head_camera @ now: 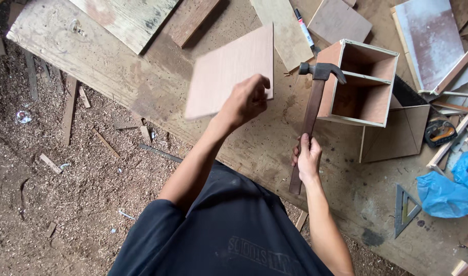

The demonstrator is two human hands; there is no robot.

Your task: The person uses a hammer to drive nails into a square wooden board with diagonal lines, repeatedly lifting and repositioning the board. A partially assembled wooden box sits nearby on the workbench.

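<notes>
Tabletop (157,87): worn plywood, scraps about; open wooden box (364,84) at its right; thin panel (231,69) lifted above it, pinched at the lower edge in left hand (246,102); hammer (313,110), handle clasped low by right hand (308,158); square panel to box before striking.

Desk (157,76): rough, stained wood sheet, laid diagonally across view. On it: open plywood box (364,84) with a divider inside, flat plywood panel (394,135) just beside the box, marker pen (305,28) resting on a pale board (282,30), loose planks (126,18) at the far edge, metal set square (405,209), blue plastic bags (446,194), tape measure (439,133). Floor (65,204) alongside: sawdust, scattered wood offcuts (68,110).
</notes>
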